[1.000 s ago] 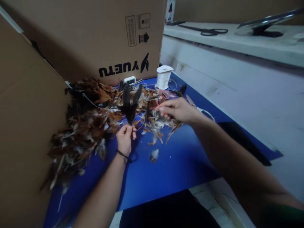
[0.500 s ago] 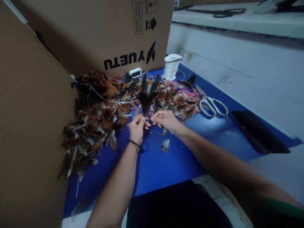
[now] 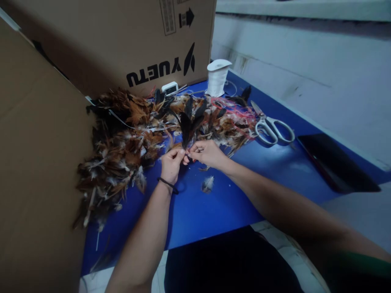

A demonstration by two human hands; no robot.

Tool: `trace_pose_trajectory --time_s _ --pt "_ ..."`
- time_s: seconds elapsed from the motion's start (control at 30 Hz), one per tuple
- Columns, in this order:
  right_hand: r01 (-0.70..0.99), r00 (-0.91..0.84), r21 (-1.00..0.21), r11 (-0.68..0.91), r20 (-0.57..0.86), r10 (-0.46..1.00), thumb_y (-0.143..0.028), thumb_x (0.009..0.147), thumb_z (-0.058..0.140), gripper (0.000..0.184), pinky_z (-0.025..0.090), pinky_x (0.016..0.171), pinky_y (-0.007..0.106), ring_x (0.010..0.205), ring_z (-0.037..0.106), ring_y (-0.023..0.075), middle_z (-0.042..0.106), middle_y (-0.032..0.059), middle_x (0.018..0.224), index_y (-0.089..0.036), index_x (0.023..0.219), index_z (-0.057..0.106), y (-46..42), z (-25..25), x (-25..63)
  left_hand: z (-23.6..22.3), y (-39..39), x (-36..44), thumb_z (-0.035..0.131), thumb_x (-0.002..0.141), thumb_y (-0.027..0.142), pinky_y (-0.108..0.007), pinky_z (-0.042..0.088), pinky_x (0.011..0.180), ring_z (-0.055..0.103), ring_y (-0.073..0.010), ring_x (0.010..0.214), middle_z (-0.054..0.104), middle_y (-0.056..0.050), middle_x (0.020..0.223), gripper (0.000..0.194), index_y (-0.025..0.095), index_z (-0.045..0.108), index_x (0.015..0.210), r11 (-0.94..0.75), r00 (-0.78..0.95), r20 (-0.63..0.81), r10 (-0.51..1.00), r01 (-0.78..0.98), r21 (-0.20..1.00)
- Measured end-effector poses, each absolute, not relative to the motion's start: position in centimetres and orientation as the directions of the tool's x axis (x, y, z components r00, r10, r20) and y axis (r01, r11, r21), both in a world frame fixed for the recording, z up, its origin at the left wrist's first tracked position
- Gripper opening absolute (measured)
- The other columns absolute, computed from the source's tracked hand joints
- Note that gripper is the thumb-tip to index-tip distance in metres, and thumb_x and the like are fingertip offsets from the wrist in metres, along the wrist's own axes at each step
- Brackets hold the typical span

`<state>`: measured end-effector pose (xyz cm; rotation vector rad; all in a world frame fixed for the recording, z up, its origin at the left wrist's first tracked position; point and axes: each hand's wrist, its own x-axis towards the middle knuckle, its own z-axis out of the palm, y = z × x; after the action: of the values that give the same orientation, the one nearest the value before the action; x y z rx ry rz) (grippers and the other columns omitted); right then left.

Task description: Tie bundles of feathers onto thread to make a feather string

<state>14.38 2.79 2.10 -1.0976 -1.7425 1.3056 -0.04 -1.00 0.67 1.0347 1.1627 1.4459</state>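
Note:
My left hand [image 3: 171, 165], with a black band at the wrist, pinches a bunch of dark feathers [image 3: 185, 127] by the base, and the feathers stand up and fan out. The fingers of my right hand [image 3: 210, 154] are closed in a pinch at that same base, touching or almost touching the left fingertips. What the right fingers hold is too small to make out. Behind both hands spreads a heap of brown and black feathers [image 3: 122, 150]. One small grey-white feather [image 3: 208, 184] lies on the blue tabletop [image 3: 198, 219] below them.
At the back stands a white spool [image 3: 218, 79] beside a small white device with a display [image 3: 170, 88]. Pink strands [image 3: 240, 116] lie among the feathers. Scissors [image 3: 273, 129] and a dark tablet-like slab [image 3: 337, 160] rest at right. Cardboard [image 3: 122, 40] walls the left and back.
My right hand has moved left, in against the left fingertips at the feathers' base. The left hand keeps its hold on the bunch. The whole view has shifted slightly.

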Motion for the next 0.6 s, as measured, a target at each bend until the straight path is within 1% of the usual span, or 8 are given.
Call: trace_pose_trajectory --time_s 0.2,0.33,0.47,0.6 --pt "0.284 -0.416 -0.930 0.232 0.099 0.904 -0.025 0.070 0.060 0.012 0.041 0.052 0.021 0.054 0.056 0.0092 0.064 0.0012 0.059 -0.014 0.071 0.064 2.74 2.19 14.67 0.67 -0.97 -0.24 0.073 0.068 0.041 -0.019 0.042 0.049 0.049 -0.0059 0.045 0.058 0.001 0.051 0.029 0.013 0.067 0.068 -0.073 -0.183 0.039 0.982 -0.181 0.981" --pt "0.325 -0.405 -0.908 0.264 0.118 0.907 -0.025 0.071 0.058 0.013 0.039 0.053 0.021 0.054 0.055 0.0092 0.064 0.0008 0.060 -0.014 0.073 0.066 2.91 2.16 14.83 0.88 -0.95 -0.44 0.075 0.065 0.043 -0.019 0.042 0.049 0.050 -0.0060 0.047 0.060 0.000 0.053 0.031 0.012 0.067 0.069 -0.059 -0.184 0.019 0.983 -0.216 0.975" --pt "0.353 -0.403 -0.888 0.295 0.140 0.904 -0.024 0.071 0.058 0.012 0.039 0.054 0.021 0.054 0.054 0.0086 0.063 0.0001 0.060 -0.015 0.071 0.066 2.90 2.35 14.85 1.20 -0.90 -0.68 0.077 0.061 0.043 -0.018 0.042 0.049 0.051 -0.0060 0.047 0.060 0.000 0.053 0.033 0.012 0.067 0.068 -0.013 -0.143 -0.027 0.989 -0.269 0.963" --pt "0.382 -0.401 -0.875 0.297 0.132 0.907 -0.023 0.072 0.058 0.012 0.039 0.055 0.021 0.055 0.054 0.0089 0.063 0.0000 0.060 -0.016 0.070 0.066 2.66 2.73 14.90 1.45 -0.89 -0.71 0.079 0.059 0.042 -0.018 0.042 0.048 0.051 -0.0058 0.046 0.060 0.000 0.053 0.033 0.012 0.067 0.066 0.026 -0.114 -0.062 0.992 -0.293 0.956"
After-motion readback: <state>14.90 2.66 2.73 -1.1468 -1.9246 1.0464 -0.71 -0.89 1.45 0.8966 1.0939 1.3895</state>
